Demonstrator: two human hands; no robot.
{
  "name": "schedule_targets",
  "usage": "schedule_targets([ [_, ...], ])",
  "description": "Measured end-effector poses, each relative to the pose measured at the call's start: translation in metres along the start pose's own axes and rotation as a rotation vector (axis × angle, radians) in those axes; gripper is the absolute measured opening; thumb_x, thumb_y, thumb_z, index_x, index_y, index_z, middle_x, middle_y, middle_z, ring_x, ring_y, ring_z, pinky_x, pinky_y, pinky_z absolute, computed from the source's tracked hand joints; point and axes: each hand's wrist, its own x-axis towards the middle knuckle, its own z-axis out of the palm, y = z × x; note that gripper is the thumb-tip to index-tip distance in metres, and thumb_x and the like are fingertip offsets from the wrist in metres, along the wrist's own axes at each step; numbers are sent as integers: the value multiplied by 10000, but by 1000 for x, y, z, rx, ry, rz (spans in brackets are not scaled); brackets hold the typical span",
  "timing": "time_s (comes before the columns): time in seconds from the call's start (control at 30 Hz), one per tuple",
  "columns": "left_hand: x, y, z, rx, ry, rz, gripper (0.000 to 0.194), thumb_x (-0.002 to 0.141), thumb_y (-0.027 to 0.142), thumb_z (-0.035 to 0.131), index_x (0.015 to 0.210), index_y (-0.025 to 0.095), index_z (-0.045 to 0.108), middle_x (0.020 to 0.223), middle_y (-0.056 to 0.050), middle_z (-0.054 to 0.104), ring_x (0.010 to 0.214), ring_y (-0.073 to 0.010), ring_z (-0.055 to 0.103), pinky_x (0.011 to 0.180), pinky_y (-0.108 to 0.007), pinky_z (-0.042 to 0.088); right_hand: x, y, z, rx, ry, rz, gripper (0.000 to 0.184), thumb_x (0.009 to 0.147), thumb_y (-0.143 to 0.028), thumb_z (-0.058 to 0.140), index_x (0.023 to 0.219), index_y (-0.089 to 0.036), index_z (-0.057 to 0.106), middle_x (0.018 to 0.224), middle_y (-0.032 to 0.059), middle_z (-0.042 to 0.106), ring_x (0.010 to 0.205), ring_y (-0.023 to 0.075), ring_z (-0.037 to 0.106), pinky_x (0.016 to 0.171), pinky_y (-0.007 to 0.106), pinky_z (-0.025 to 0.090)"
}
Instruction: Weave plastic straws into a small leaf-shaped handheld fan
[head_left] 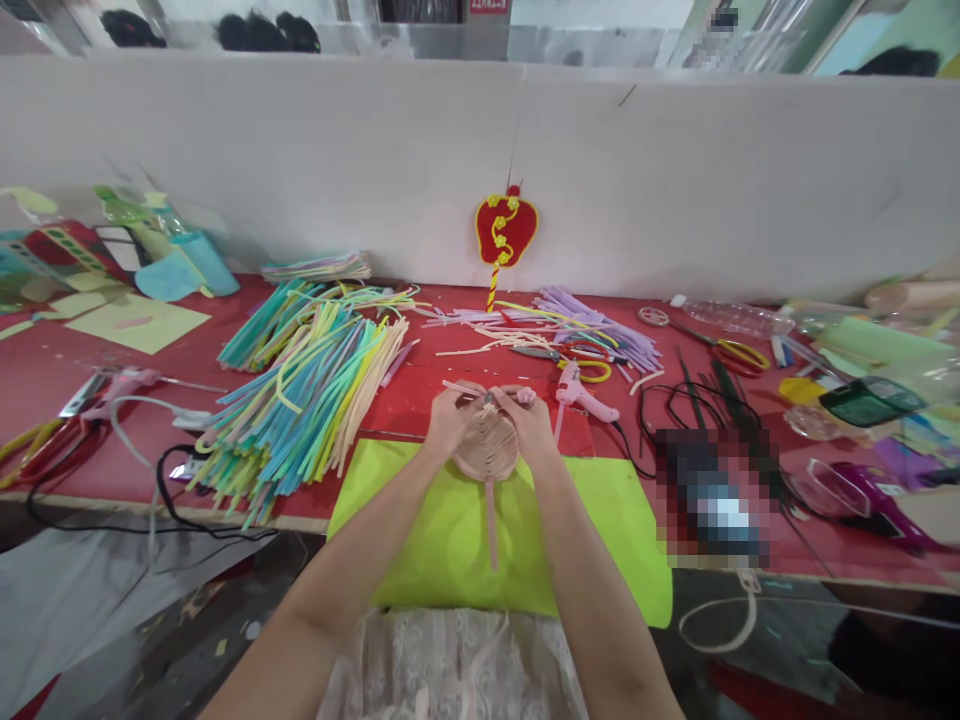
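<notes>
A pale pink round fan made of pipe cleaners is between my two hands, its thin handle pointing toward me. My left hand is closed at the fan's upper left edge, where a pink pipe cleaner end sticks out past the fingers. At the upper right edge, the fingers of my right hand are pinched together, with a small pink curl beside them. The fingertips of both hands meet near the fan's top, and what exactly lies between them is too small to make out. Underneath lies a bright yellow-green cloth.
Bundled coloured pipe cleaners lie left, purple ones behind. A pink glue gun and scissors are right of my hands. A red fan stands against the white partition. A blurred-out object lies right.
</notes>
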Motion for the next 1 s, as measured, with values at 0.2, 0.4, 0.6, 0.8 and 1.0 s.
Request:
schedule_targets([
  [0.2, 3, -3, -1, -26, 49, -71, 123, 641, 249, 639, 711, 149, 621, 730, -28, 648, 703, -136, 593, 700, -262, 458, 0, 4, 1, 47, -37, 21, 258, 620, -396, 692, 748, -172, 669, 706, 25, 646, 666, 142, 571, 670, 278, 449],
  [0.4, 5, -8, -1, -120, 34, -120, 167, 633, 293, 638, 712, 149, 606, 705, -16, 637, 675, -128, 587, 675, -260, 464, 1, 7, 2, 165, -43, 65, 220, 593, -345, 724, 737, -185, 676, 712, 19, 648, 666, 132, 575, 698, 276, 458],
  [0.6, 6, -7, -2, -111, 21, -120, 180, 626, 304, 646, 696, 146, 597, 694, -12, 631, 665, -123, 583, 662, -250, 468, 0, 5, 3, 226, -44, 95, 225, 574, -330, 736, 723, -174, 673, 721, 24, 649, 683, 133, 577, 710, 277, 462],
  [0.8, 7, -5, -4, -78, -28, -98, 162, 640, 300, 640, 683, 148, 602, 674, -13, 636, 649, -127, 589, 644, -255, 477, -2, 1, 2, 183, -45, 87, 227, 578, -355, 728, 712, -182, 669, 698, 20, 643, 648, 130, 566, 669, 270, 458],
  [1.0, 8, -2, -5, -6, -52, -95, 138, 649, 275, 636, 680, 144, 608, 685, -29, 653, 641, -137, 603, 632, -263, 485, -3, -3, -3, 44, -64, 64, 249, 602, -394, 703, 715, -174, 671, 682, 23, 646, 648, 135, 566, 649, 266, 439],
])
